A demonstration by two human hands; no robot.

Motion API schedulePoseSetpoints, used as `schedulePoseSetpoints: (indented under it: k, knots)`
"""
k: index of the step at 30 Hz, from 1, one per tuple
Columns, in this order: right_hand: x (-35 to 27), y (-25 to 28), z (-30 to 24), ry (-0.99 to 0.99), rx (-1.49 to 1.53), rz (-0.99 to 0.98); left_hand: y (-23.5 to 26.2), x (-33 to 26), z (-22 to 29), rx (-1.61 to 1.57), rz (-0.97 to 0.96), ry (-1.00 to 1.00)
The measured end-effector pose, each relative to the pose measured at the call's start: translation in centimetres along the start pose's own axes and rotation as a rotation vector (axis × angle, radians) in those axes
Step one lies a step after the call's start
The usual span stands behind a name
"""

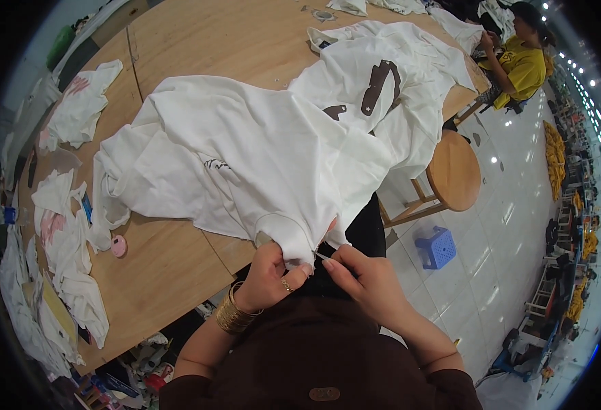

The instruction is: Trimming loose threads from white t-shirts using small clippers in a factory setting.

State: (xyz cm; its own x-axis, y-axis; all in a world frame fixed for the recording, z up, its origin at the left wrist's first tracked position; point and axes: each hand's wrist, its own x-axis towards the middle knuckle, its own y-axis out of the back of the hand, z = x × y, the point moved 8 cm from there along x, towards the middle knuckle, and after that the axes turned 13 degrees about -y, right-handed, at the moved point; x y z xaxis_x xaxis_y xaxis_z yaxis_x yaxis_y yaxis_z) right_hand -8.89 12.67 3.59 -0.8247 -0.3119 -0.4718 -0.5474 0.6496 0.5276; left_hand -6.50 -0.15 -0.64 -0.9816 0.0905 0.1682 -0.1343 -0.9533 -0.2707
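Both forearms rise from the lower edge, hands close together. The left hand (271, 273) pinches the hem of the white shirt (246, 157) spread on the counter (171, 266); the right hand (365, 280), fingers curled, grips a small thread snipper (323, 257) at that hem.

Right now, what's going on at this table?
A person's left hand pinches the edge of a white garment hanging off the wooden table, while the right hand holds a small thin tool against it. More white pieces lie along the table. Another person in yellow sits at the far end.
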Motion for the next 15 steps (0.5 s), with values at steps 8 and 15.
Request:
schedulePoseSetpoints:
  k: [8,15]
  knots:
    - [0.1,-0.2,0.0,0.051,0.002,0.041,0.2,-0.3,-1.6,-0.2,0.023,0.13]
    - [0.0,-0.1,0.1,-0.011,0.082,-0.013,0.0,0.0,-1.2,-0.205,0.061,0.111]
